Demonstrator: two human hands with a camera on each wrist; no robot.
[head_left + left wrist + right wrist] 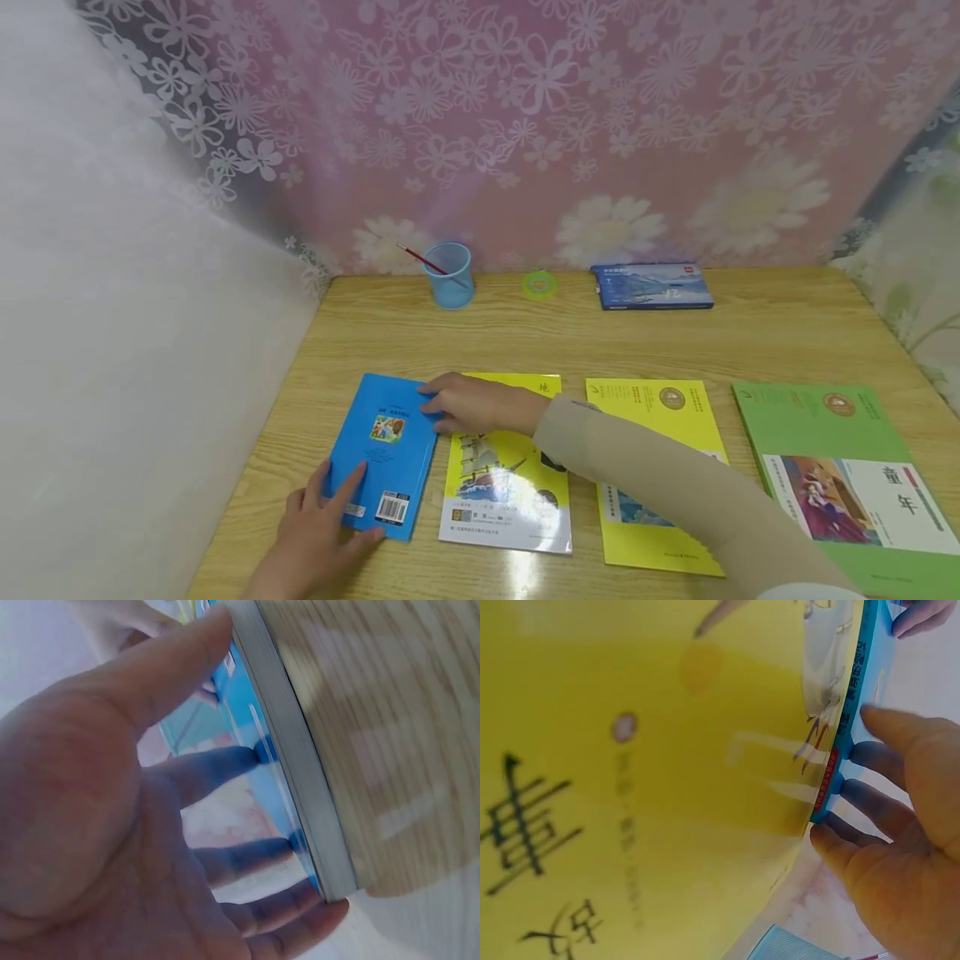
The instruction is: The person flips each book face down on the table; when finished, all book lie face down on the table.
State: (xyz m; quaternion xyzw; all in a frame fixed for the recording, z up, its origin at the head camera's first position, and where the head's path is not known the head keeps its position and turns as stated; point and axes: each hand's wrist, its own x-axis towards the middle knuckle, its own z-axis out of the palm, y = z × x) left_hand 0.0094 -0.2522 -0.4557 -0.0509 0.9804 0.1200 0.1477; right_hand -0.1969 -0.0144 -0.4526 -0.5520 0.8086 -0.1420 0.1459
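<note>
Blue paperback (382, 454) on desk (360, 333): left hand (322, 525) and right hand (468, 404) grip opposite edges, fingers apparently curled beneath; probably light, flexible, glossy-slick.

Home study corner, likely a child's. Wooden desk (750, 333) pushed into a corner; pink flowered plastic sheet (525, 125) covers the wall behind it, white wall on the left. Left grip (322, 521) and right grip (468, 404) both on a blue paperback (382, 454) at the desk's near left. Just right of the grips, a row of illustrated readers: yellow book with a ship (506, 492), second yellow book (660, 467), green book (840, 475) with Chinese title. Beyond the grips, by the wall: blue mesh pen cup (450, 275) with one red pencil, green tape roll (539, 285), flat blue box (651, 286).
</note>
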